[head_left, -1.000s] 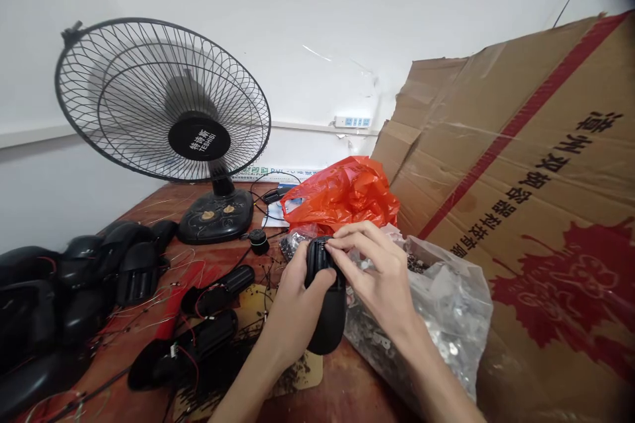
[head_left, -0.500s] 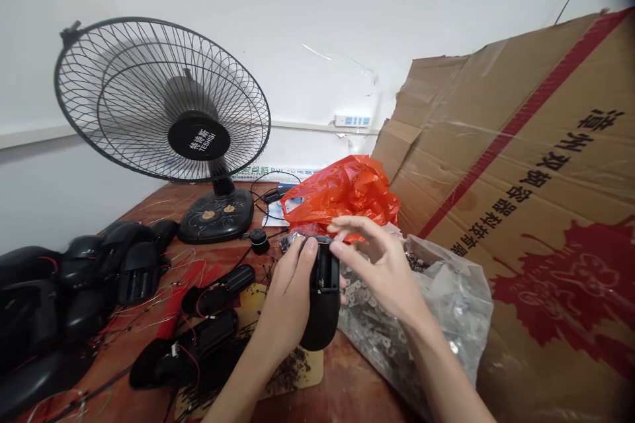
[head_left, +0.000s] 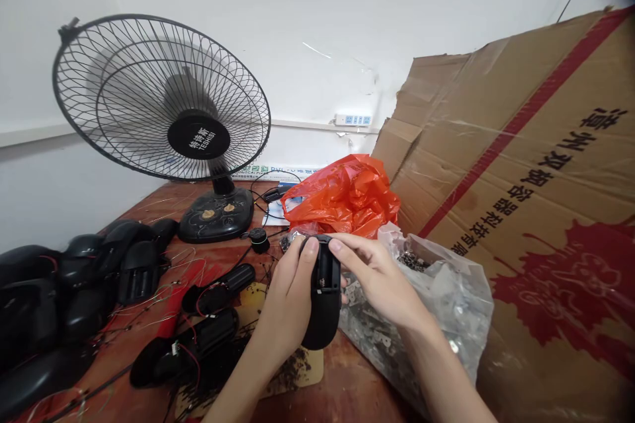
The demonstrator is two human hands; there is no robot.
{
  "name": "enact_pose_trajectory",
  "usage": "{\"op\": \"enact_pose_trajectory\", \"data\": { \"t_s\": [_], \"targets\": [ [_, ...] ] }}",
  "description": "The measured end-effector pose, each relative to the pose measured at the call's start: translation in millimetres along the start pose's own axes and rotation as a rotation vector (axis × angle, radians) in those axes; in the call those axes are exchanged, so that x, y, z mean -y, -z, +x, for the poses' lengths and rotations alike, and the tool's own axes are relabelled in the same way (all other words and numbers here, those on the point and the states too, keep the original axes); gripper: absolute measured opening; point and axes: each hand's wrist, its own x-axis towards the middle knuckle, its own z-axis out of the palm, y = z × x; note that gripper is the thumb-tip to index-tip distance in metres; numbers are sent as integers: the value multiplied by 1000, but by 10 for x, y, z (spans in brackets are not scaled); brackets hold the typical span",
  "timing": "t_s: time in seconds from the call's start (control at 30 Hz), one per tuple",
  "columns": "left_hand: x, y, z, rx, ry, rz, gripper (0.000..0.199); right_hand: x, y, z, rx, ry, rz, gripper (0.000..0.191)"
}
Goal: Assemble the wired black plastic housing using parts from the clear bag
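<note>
A black plastic housing with an open battery compartment [head_left: 325, 307] is held up over the table, its compartment facing me. My left hand [head_left: 288, 287] is closed around its left side, thumb pressed near the top edge. My right hand [head_left: 374, 271] is closed at the upper right corner, thumb on the rim and fingers bent behind; whether a small part sits under those fingertips is hidden. Behind my right hand lies a clear plastic bag [head_left: 446, 297] full of small metal pieces. Two similar black housings with red wires [head_left: 198, 344] lie left of my hands.
A black fan [head_left: 198, 135] stands at the back left, near a pile of black housings [head_left: 84, 284]. An orange plastic bag [head_left: 342, 195] sits behind my hands. A large cardboard box [head_left: 520, 178] leans along the right. A small black round pot [head_left: 258, 240] and loose wires lie between.
My right hand has come down from just above the housing, and its raised fingers have closed onto the top right corner. My left hand and the housing have hardly moved.
</note>
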Motion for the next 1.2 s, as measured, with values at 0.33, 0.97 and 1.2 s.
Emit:
{"op": "enact_pose_trajectory", "data": {
  "t_s": [0.33,0.97,1.2],
  "targets": [
    [0,14,-17,21,-92,61,38,67,-93,-25,-117,84,-52,27],
    [26,18,41,100,-318,-93,30,8,-181,-65,-228,256,-296,33],
    [41,15,32,75,-366,-71,32,6,-194,-84,-249,351,-405,34]
  ]
}}
